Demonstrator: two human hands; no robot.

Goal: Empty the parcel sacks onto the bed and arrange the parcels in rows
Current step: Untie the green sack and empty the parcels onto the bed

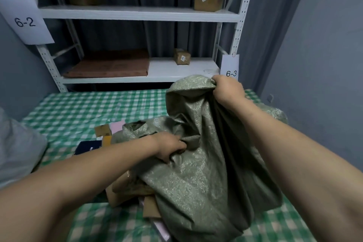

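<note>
the green woven sack [206,153] sits slumped on the checked bed [88,108], toward its right side. the right grip [227,90] is curled round a bunched top corner, held high. the left grip [169,147] pinches a fold lower down, near the sack's mouth, with its fingertips buried in the cloth. parcels poke out by the sack's left side, all partly covered: a small brown box [103,130], a pink packet [117,124] and a dark blue packet [88,147]. cardboard pieces [119,192] lie below the left forearm, their shapes unclear. more green weave [275,112] shows behind the right forearm; i cannot tell whether it is the same sack or another. a grey bundle [17,147] is cut off at the left edge.
</note>
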